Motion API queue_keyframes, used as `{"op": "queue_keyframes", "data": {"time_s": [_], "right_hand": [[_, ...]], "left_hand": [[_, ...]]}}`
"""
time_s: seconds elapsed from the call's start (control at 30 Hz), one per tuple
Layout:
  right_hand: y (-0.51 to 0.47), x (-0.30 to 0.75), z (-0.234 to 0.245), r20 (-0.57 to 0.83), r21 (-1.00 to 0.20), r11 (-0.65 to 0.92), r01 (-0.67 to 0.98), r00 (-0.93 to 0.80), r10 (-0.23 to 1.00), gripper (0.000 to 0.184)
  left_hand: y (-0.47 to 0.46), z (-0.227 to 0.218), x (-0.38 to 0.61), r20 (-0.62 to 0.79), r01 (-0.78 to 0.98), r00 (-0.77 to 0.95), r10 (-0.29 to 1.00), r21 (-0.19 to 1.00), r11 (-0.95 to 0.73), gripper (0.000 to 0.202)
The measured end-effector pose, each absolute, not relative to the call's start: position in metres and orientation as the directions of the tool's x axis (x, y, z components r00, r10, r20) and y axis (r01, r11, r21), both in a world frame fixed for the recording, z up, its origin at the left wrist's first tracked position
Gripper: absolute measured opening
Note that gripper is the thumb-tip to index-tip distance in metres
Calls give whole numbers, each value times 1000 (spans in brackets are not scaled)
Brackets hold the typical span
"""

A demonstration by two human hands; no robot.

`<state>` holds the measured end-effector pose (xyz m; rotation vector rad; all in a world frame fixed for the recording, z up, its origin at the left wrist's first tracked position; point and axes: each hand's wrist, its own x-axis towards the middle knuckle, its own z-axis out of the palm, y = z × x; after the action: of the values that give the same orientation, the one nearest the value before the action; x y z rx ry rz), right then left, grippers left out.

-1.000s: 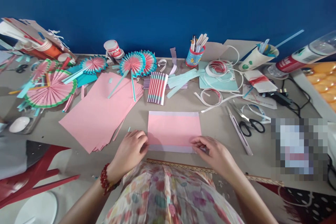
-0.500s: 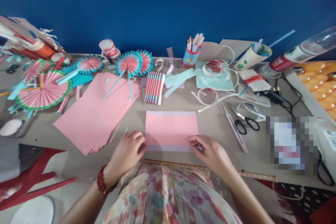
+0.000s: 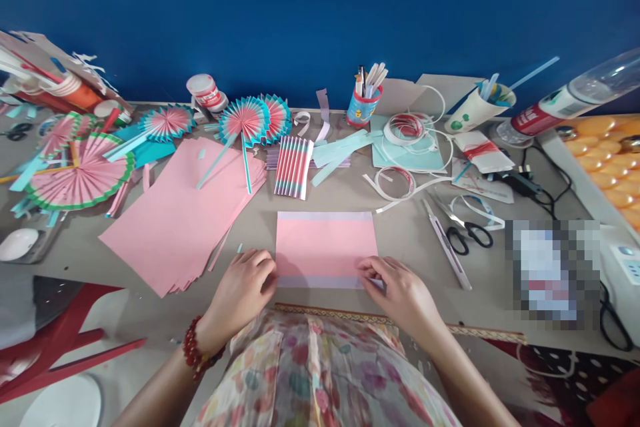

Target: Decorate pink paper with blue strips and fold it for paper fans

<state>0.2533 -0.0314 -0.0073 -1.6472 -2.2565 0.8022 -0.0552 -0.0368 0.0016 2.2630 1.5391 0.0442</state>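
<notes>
1. Workpiece: flat rectangular pink paper sheet with lilac bands along its 2 long edges (image 3: pixel 325 240). Lies on the grey tabletop (image 3: pixel 400 227), between the left and right fingers, long edges running side to side.
2. Left hand (image 3: pixel 249 280): fingers bent and bunched, tips at the sheet's left edge, near its lower corner. Can't tell whether they grip or only rest against it; thumb-to-finger gap is mostly hidden.
3. Right hand (image 3: pixel 397 287): fingers loosely curled over the sheet's near right corner, thumb slightly apart from index. Contact looks light; can't tell if the pinch is closed.
4. Handling, my read: very light, soft, bends with little force. Creases easily and the marks will stay. Probably slides on the tabletop unless held down. Bands may be a bit stiffer if they're a 2nd layer; can't confirm.
5. Best hold: the 2 near corners, thumb under, fingertips on top, even pressure. Avoid pressing mid-sheet, it could buckle.
6. Beyond the fingertips, past the sheet's far edge: red, teal and lilac accordion-pleated paper piece (image 3: pixel 291 168).
7. Left of and beyond the left fingers: fanned stack of plain pink paper sheets (image 3: pixel 170 227).
8. Right of the right fingers, well apart: slim pale craft knife (image 3: pixel 453 253), then black-handled metal scissors (image 3: pixel 470 238).
</notes>
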Motion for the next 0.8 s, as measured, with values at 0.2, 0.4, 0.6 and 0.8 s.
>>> {"op": "queue_keyframes", "data": {"time_s": [0.2, 0.4, 0.6, 0.8], "right_hand": [[-32, 251, -5, -103, -540, 221, 812, -324, 941, 16], [-32, 253, -6, -98, -514, 234, 825, -327, 940, 16], [-33, 253, -7, -103, -510, 232, 828, -327, 939, 18], [-32, 253, -7, -122, -508, 236, 828, -340, 932, 16]], "left_hand": [[-37, 4, -54, -177, 883, 394, 902, 344, -318, 15], [-38, 4, -55, -191, 891, 375, 907, 343, -297, 12], [-39, 3, -61, -195, 879, 370, 908, 390, -275, 13], [-29, 25, -32, -63, 749, 546, 835, 483, -453, 20]]}}
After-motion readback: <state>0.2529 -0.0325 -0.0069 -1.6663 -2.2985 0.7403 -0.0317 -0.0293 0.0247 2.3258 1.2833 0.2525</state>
